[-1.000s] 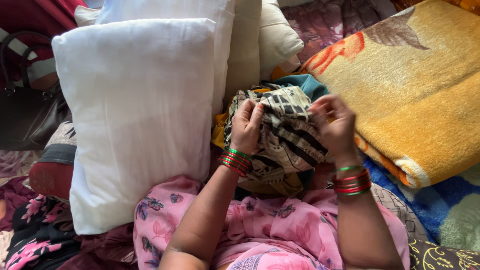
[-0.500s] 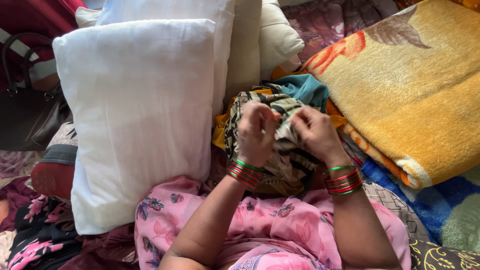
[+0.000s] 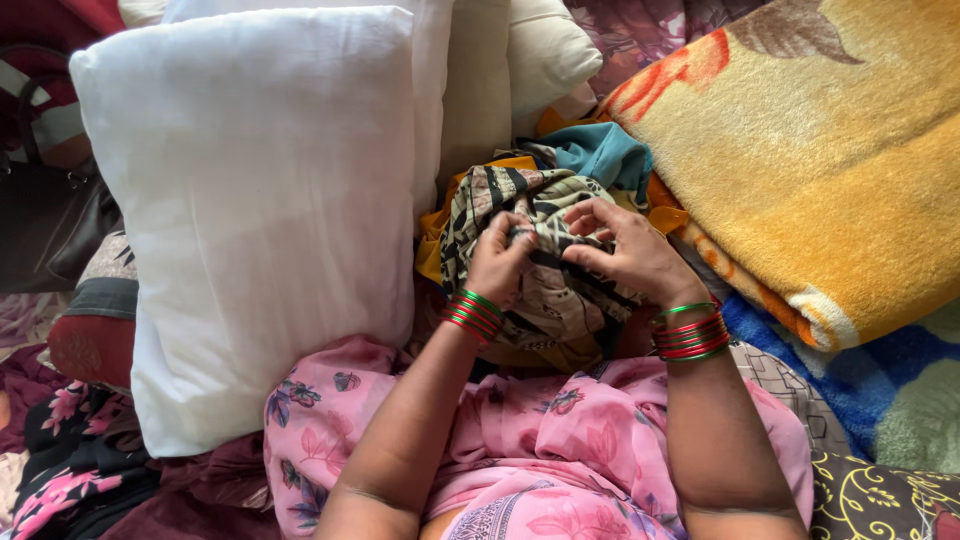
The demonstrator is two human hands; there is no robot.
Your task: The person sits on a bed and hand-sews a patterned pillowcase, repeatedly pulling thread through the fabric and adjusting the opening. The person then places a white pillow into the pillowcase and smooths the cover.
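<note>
To the left of the grip stands a big white pillow (image 3: 255, 220), and it touches the heap of cloth. The left hand (image 3: 497, 262) is closed on a bunch of the beige cloth with black stripes (image 3: 545, 290). The cloth lies in front of the person's lap, on top of other clothes. The right hand (image 3: 628, 250) pinches the same cloth just beside the left one, with the fingertips close together. I think both hands should hold only one layer and pull gently, so the fold opens evenly. To the right lies a folded yellow blanket (image 3: 830, 170).
</note>
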